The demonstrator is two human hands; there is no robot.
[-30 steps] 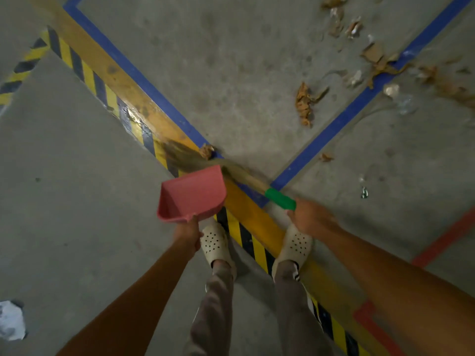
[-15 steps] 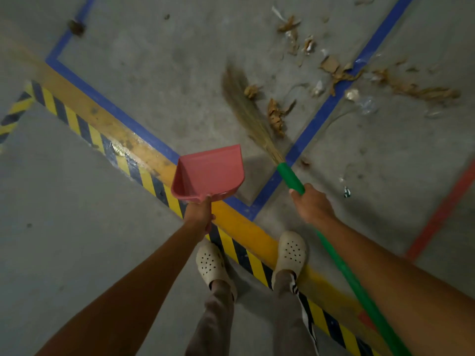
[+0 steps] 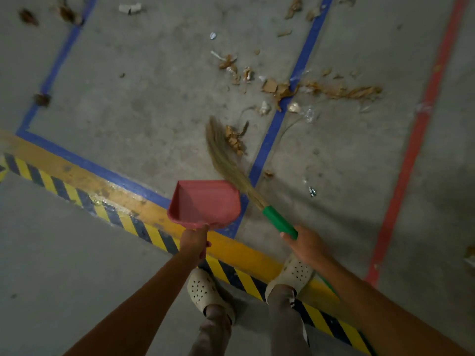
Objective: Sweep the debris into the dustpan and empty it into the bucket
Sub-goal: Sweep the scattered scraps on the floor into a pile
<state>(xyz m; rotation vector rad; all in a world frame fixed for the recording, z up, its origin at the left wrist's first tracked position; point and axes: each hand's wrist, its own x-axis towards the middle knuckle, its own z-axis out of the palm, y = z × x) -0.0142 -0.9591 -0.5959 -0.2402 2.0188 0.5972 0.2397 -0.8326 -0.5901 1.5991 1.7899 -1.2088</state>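
- Left hand (image 3: 194,244) curls round a pink plastic dustpan (image 3: 205,204); right hand (image 3: 305,244) grips a green-handled straw broom (image 3: 276,219).
- I fear hard sweeps fling brown leaf bits (image 3: 234,140) past it.

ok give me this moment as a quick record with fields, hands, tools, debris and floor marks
left hand: grips the pink dustpan by its handle
right hand: grips the broom on its green handle
bristles: beside a brown scrap clump
dustpan: looks empty
debris: scattered ahead, across the blue line
floor marks: hazard stripe, red line at right
bucket: not in view
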